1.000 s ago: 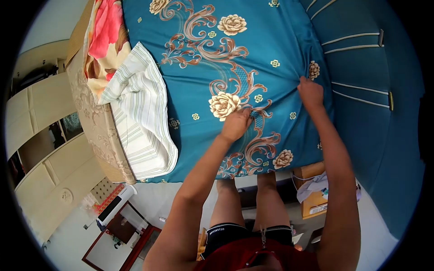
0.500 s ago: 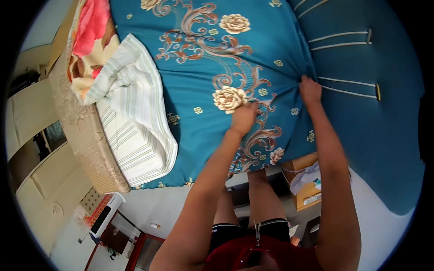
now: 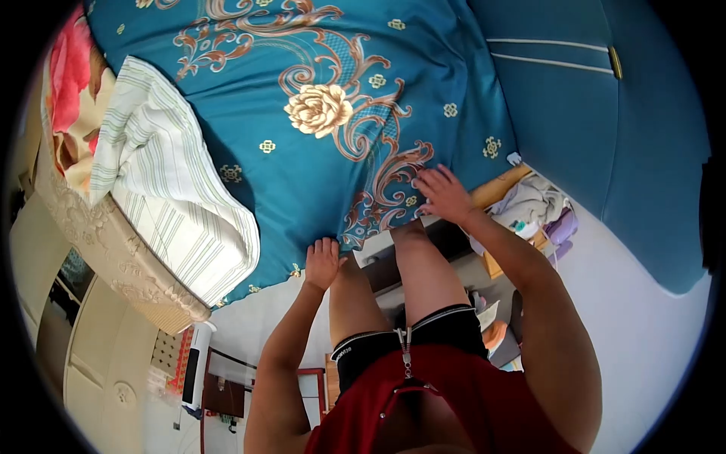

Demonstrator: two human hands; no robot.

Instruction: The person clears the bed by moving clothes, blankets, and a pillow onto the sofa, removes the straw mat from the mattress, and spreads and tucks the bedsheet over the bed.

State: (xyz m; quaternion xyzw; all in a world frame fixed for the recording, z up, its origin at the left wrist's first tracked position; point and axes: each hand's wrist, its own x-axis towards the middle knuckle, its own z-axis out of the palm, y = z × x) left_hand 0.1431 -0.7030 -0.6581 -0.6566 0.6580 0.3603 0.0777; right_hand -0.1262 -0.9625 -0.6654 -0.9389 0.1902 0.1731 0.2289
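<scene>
A teal sheet (image 3: 265, 174) with large cream roses and brown scrolls covers the bed. My left hand (image 3: 324, 262) is at the sheet's near edge, fingers bent over it; whether it pinches the cloth cannot be made out. Farther right, my right hand (image 3: 445, 194) rests on the scroll pattern near the edge, fingers spread. Creases run across the cloth. A white striped cloth (image 3: 178, 189) lies folded over at the left side, beside a pink and cream floral blanket (image 3: 69, 68).
The blue padded headboard (image 3: 560, 113) stands at the right. A wooden nightstand (image 3: 503, 185) bearing cloths sits by the bed's near corner. Cream cabinets (image 3: 98, 363) line the left, and a red-framed dressing table (image 3: 219, 393) is at the lower left.
Both hands have come down to the near edge; the right has let go of the sheet by the headboard and its fingers have opened. The view has shifted, bringing the nightstand more into sight.
</scene>
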